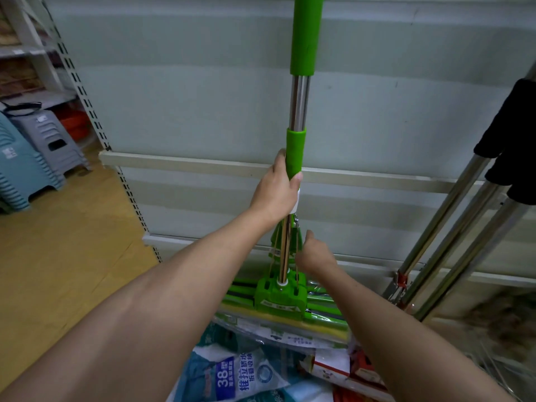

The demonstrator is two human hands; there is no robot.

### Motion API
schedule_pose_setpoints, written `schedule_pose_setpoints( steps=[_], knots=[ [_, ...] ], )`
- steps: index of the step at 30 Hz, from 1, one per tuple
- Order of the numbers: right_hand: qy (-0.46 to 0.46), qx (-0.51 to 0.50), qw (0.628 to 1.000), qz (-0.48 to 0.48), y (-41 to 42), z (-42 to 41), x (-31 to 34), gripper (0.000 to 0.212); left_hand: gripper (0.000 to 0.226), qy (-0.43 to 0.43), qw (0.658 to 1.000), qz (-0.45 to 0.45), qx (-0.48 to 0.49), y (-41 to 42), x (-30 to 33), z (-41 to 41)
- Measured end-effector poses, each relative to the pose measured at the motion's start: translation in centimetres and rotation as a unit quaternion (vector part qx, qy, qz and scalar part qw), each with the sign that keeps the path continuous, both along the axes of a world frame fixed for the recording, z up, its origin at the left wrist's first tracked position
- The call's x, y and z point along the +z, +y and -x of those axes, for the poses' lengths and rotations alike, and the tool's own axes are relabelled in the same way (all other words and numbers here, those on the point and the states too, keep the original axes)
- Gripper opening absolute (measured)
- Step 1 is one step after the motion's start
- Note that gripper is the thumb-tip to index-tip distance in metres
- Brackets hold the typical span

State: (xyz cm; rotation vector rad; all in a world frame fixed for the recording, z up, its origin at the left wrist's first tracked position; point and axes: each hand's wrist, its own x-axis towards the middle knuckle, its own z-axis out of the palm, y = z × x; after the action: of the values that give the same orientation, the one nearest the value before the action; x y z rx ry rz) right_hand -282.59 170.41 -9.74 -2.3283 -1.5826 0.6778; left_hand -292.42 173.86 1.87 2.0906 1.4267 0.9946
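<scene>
Pale grey-green wall panels fill the background, crossed by a cream rail, with a yellowish floor off to the left where stacked plastic stools sit beside a slotted shelving upright. From my remote view through the head camera, a green sponge mop stands almost straight up in the middle of the scene, its long axis vertical, its steel and green handle running out of the top of the frame. It lies directly ahead of both arms. The left hand is the higher one and is wrapped firmly around the green sleeve on the handle, thumb across the front. The right hand is lower and just to the right of the shaft, thumb raised, close to the thin pull rods; I cannot tell whether its fingers grip them or only touch. The two hands are apart, one above the other. Below them the mop's sponge head, wrapped in clear plastic, rests on a heap of packaged goods. At the right, several metal poles with black grips lean against the wall.
</scene>
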Motion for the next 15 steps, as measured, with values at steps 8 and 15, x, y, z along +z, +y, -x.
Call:
schedule_pose_setpoints(
  steps=[8, 15],
  knots=[
    [0.032, -0.01, 0.993, -0.113, -1.2, 0.6, 3.3, 0.073, 0.073, 0.007, 1.0, 0.022, -0.005, -1.1, 0.0, 3.1],
    [0.064, 0.006, 0.977, -0.203, -3.8, 1.9, 5.7, 0.064, 0.073, -0.002, 0.998, 0.025, -0.05, -3.0, -0.7, 5.8]
  ],
)
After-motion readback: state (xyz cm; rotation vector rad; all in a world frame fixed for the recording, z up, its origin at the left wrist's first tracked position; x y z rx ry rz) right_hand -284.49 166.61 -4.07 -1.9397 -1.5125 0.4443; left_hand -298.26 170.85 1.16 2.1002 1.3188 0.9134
